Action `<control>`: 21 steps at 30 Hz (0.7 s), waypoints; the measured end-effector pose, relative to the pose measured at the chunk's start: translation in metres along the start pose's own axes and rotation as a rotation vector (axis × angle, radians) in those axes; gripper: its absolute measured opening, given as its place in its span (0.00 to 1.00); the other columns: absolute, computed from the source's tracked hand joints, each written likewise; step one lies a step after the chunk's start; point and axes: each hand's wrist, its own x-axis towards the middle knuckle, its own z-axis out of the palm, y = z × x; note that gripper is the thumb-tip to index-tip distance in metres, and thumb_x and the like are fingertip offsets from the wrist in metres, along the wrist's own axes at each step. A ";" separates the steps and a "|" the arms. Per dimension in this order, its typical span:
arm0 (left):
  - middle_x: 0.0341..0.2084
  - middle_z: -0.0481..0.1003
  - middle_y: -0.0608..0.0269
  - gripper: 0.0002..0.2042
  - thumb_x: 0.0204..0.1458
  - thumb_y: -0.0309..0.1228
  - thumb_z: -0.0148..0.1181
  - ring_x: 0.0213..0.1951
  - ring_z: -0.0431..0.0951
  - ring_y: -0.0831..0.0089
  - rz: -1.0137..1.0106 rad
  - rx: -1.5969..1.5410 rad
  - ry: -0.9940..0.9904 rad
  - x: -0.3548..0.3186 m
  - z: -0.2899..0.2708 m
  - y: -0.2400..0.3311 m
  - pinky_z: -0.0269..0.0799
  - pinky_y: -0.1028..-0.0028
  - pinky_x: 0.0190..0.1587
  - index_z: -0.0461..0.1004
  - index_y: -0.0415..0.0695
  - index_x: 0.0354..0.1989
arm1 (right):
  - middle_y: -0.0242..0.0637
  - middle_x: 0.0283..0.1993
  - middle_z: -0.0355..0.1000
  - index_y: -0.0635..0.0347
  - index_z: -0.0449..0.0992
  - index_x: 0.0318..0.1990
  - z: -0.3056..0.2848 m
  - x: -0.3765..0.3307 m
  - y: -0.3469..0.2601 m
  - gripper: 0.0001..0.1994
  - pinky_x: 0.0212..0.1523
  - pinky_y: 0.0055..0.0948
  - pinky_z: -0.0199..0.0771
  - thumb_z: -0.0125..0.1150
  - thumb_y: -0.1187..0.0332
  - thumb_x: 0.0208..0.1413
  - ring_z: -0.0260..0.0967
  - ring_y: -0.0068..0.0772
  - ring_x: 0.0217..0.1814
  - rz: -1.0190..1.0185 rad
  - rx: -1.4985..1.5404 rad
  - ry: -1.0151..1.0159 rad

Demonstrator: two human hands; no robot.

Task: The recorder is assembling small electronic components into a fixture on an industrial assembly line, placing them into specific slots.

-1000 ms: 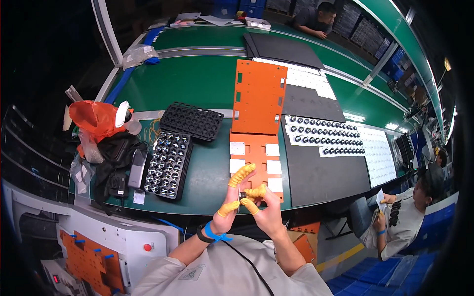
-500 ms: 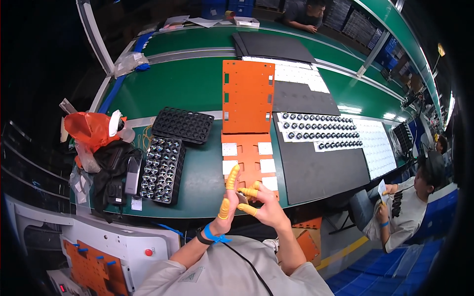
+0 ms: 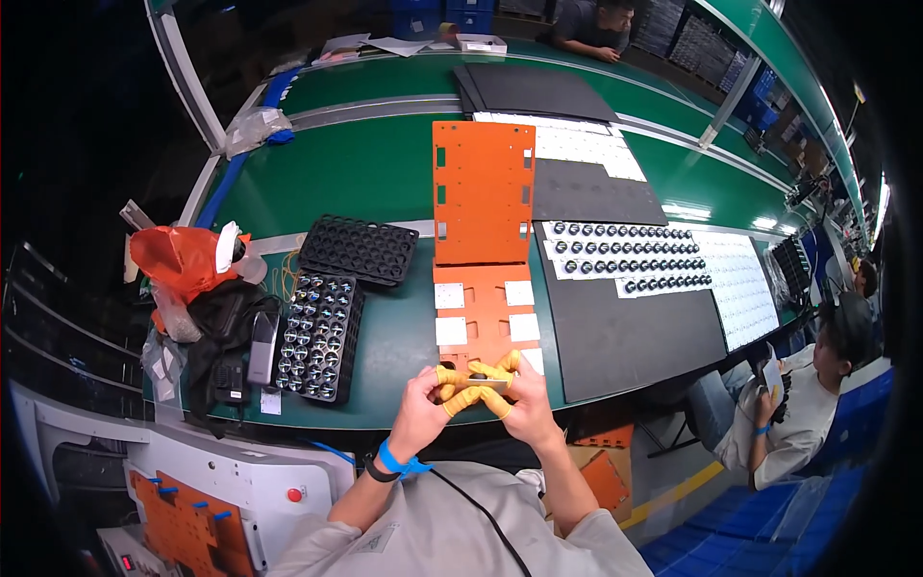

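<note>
My left hand (image 3: 421, 408) and my right hand (image 3: 532, 405), both with yellow finger cots, pinch a small thin plate (image 3: 488, 383) between them. The plate is seen almost edge-on, with something small and dark on it that I cannot make out. Just beyond my fingers lies the orange fixture base (image 3: 486, 293), carrying several white square plates (image 3: 449, 296) in two columns. My hands cover its near end. At the far end of the base stands an orange perforated panel (image 3: 484, 197), raised upright.
Left of the fixture sit a black tray of shiny round parts (image 3: 315, 337) and another black tray (image 3: 356, 250). A phone-like grey device (image 3: 261, 348) lies beside bags. Rightward, black foam sheets (image 3: 625, 351) carry white strips with black parts (image 3: 625, 252). A co-worker (image 3: 784, 413) sits at right.
My left hand has drawn back from over the fixture and joined my right hand on the small plate. The plate is now held level between both hands.
</note>
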 end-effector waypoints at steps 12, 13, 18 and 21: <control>0.19 0.73 0.51 0.12 0.54 0.32 0.72 0.21 0.66 0.74 -0.029 0.469 0.316 0.010 -0.025 -0.011 0.60 0.68 0.24 0.82 0.32 0.33 | 0.34 0.32 0.65 0.70 0.79 0.55 -0.006 0.004 0.001 0.20 0.39 0.27 0.63 0.45 0.63 0.72 0.64 0.29 0.35 0.083 0.070 0.158; 0.15 0.69 0.48 0.13 0.54 0.34 0.71 0.17 0.62 0.68 -0.070 0.493 0.306 0.011 -0.024 -0.008 0.59 0.66 0.22 0.82 0.33 0.32 | 0.34 0.32 0.65 0.70 0.79 0.55 -0.009 0.005 0.005 0.20 0.39 0.27 0.63 0.45 0.63 0.72 0.64 0.29 0.35 0.082 0.069 0.159; 0.13 0.67 0.46 0.15 0.55 0.37 0.70 0.15 0.60 0.62 -0.178 0.488 0.251 0.014 -0.020 -0.020 0.59 0.64 0.21 0.83 0.33 0.32 | 0.35 0.32 0.65 0.70 0.80 0.53 -0.015 0.013 0.006 0.20 0.37 0.28 0.63 0.45 0.63 0.72 0.64 0.28 0.34 0.010 0.034 0.206; 0.13 0.66 0.47 0.16 0.55 0.38 0.69 0.15 0.60 0.63 -0.191 0.502 0.207 0.018 -0.016 -0.024 0.60 0.64 0.21 0.83 0.34 0.33 | 0.38 0.33 0.66 0.69 0.81 0.52 -0.026 0.034 0.008 0.19 0.37 0.31 0.66 0.47 0.63 0.73 0.65 0.34 0.34 -0.004 -0.012 0.169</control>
